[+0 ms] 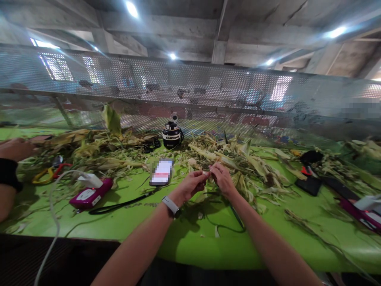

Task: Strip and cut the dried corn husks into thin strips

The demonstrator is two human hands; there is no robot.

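Note:
Both of my hands meet above the green table, fingertips nearly touching. My left hand (pixel 195 184), with a pale watch (pixel 170 205) on its wrist, is closed in a pinch on something small and whitish that I cannot make out. Close beside it, my right hand (pixel 222 178) is also pinched, and what lies in its fingers is too small to name. Just beyond them spreads a pile of pale green and dry corn husks (pixel 235 159). A phone (pixel 161 172) with a lit screen lies left of my left hand, with a black strap (pixel 122 206) running from its lower end.
A black "ENERGY" bottle (pixel 172 137) stands at the back before a perforated metal screen (pixel 202 95). Purple power strips (pixel 91 194) lie left and far right, with a white cable. More husks (pixel 98 147) and scissors (pixel 52 174) lie left, near another person's hand (pixel 18 149).

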